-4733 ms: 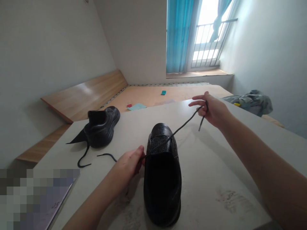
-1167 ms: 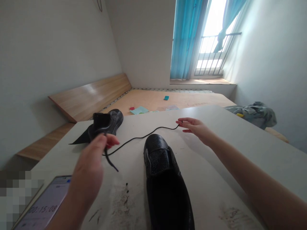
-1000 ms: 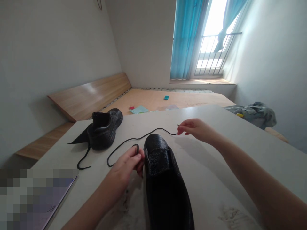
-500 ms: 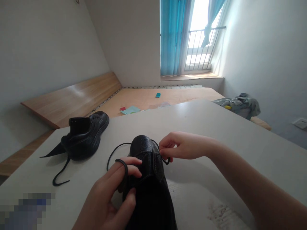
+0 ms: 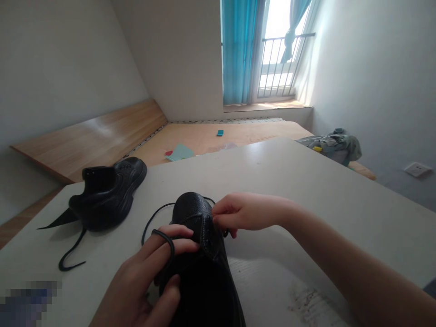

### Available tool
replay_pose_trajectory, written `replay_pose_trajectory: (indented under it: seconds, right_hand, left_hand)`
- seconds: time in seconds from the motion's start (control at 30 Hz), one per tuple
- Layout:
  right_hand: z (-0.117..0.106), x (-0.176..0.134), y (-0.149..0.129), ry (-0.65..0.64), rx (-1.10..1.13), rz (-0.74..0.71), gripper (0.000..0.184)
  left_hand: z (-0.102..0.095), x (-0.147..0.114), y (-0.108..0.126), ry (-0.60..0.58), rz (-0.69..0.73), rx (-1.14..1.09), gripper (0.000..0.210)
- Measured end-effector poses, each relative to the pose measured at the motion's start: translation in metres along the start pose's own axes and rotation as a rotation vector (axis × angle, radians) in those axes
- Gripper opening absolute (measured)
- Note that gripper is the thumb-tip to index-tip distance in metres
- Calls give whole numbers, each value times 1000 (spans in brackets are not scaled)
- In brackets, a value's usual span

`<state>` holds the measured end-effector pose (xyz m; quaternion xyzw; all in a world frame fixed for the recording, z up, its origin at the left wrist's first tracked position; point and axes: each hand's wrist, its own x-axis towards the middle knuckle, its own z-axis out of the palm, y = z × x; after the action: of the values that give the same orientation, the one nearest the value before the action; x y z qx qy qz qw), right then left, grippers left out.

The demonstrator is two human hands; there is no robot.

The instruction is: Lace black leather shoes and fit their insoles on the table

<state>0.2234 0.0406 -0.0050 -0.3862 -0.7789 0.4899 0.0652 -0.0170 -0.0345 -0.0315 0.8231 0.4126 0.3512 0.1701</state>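
A black leather shoe (image 5: 192, 211) stands in front of me with its toe pointing away, its inside dark. My left hand (image 5: 146, 263) grips the shoe's left side, fingers over the upper and thumb at the opening. A black shoelace (image 5: 172, 245) loops over those fingers and runs round the toe to the right. At the right eyelet flap (image 5: 208, 236), my right hand (image 5: 230, 213) pinches the lace with fingers closed; its fingertips partly hide the lace. The second black shoe (image 5: 109, 195) rests on the left, with a lace trailing from it.
Both shoes are on a white table (image 5: 269, 177) with a scuffed patch near me. Beyond it lies a wooden bed board (image 5: 259, 131) with a green sheet (image 5: 182, 152) and a small blue item (image 5: 220, 133). Grey-green clothing (image 5: 335, 147) is heaped at the right.
My right hand has come closer against the eyelet flap, and the flap is folded further inward. The left hand keeps its hold with the lace over its fingers. The view has shifted slightly.
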Motion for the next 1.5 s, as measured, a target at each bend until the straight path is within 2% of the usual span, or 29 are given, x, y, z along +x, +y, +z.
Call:
replay_pose_trajectory:
  seconds: [0.17, 0.33, 0.6, 0.73, 0.8, 0.87, 1.17, 1.33, 1.43, 1.5]
  right_hand:
    - [-3, 5, 8, -66, 41, -2, 21]
    - [0, 3, 3, 98, -81, 22, 26]
    - [3, -4, -12, 156, -255, 4, 25]
    - [13, -9, -20, 327, -362, 66, 16]
    - [18, -12, -23, 376, -394, 88, 24]
    - [19, -15, -25, 350, -382, 98, 32]
    - [10, -15, -21, 117, -184, 92, 34]
    - [8, -4, -3, 7, 52, 25, 18]
    - [8, 2, 6, -15, 193, -40, 11]
    - [9, 4, 7, -22, 242, -65, 14]
  left_hand:
    - [-2, -1, -2, -23, 10, 28, 34]
    - [-3, 0, -2, -41, 16, -3, 36]
    - [-4, -1, 0, -57, -29, -22, 38]
    - [-5, 1, 3, -65, -37, -23, 40]
    - [-6, 2, 4, -69, -39, -28, 39]
    - [-6, 2, 4, -75, -46, -33, 38]
    - [-7, 2, 6, -98, -62, -12, 42]
    - [-9, 3, 4, -148, 40, 29, 56]
    - [-11, 4, 2, -220, 138, 102, 52]
    - [-13, 5, 1, -259, 174, 144, 48]
